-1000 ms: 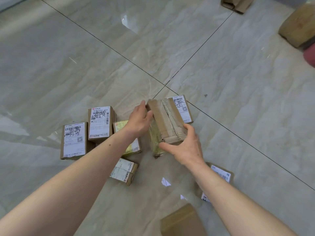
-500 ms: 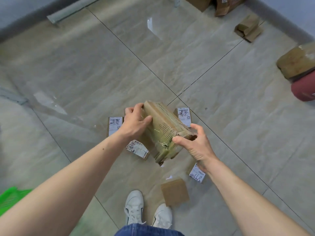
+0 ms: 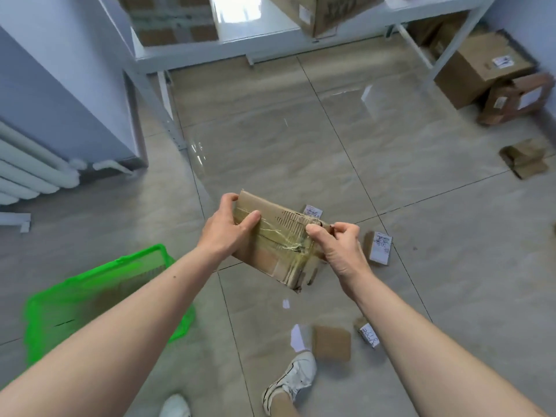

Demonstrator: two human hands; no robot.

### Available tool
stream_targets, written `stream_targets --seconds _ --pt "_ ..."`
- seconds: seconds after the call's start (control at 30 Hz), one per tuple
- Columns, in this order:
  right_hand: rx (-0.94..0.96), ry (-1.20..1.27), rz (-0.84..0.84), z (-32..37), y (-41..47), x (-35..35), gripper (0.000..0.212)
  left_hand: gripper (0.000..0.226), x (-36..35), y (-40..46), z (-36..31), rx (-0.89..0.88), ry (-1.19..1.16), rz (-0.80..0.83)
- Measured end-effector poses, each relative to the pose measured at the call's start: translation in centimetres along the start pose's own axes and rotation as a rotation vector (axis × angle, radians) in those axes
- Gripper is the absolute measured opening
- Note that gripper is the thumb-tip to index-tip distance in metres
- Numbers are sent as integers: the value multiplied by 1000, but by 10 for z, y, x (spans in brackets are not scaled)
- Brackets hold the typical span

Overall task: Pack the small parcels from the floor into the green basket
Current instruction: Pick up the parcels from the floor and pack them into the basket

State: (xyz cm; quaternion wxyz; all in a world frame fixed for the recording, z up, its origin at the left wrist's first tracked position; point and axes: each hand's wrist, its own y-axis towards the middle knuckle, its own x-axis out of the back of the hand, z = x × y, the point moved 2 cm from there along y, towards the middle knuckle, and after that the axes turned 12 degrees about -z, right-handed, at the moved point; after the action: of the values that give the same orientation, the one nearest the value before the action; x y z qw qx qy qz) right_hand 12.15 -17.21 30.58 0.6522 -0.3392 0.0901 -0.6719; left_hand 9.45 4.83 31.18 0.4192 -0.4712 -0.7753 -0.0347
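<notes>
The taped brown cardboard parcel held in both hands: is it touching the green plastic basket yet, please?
Apart. The head view shows the taped brown cardboard parcel held up by the left hand and right hand, with bare floor tile separating it from the green plastic basket.

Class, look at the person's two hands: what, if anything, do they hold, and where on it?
A taped cardboard parcel, gripped at its two ends: left hand on the left end, right hand on the right end.

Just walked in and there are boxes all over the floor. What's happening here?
A person is standing and holding a taped cardboard parcel in the air, left hand on one end and right hand on the other. The green basket sits on the floor to their left. Several small parcels, such as a labelled one, lie on the tiles, not yet packed.
</notes>
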Motion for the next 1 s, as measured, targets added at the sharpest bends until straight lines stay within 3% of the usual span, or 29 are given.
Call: stream_targets --seconds 0.1,0.2,0.3,0.47,0.57,0.63,0.73,1.0 --pt "38 -63 54 12 -33 -52 73 51 53 -6 47 47 16 -54" --pt "52 -111 79 12 -69 -112 84 48 106 -16 105 87 14 -82" --pt "106 -140 92 5 -110 -174 67 45 158 -28 166 123 -1 -97" --pt "116 -149 125 -13 -176 -281 88 44 230 -50 269 184 -61 -101" --pt "70 -96 121 -23 -202 -333 62 45 260 -52 320 216 -77 -117" --pt "58 -102 126 -28 -212 -361 48 48 272 -50 348 241 -89 -134" --pt "74 -158 153 -36 -217 -394 44 53 275 -44 383 283 -116 -154" --pt "142 -399 179 -124 -172 -449 65 72 212 -26 472 329 -124 -139"
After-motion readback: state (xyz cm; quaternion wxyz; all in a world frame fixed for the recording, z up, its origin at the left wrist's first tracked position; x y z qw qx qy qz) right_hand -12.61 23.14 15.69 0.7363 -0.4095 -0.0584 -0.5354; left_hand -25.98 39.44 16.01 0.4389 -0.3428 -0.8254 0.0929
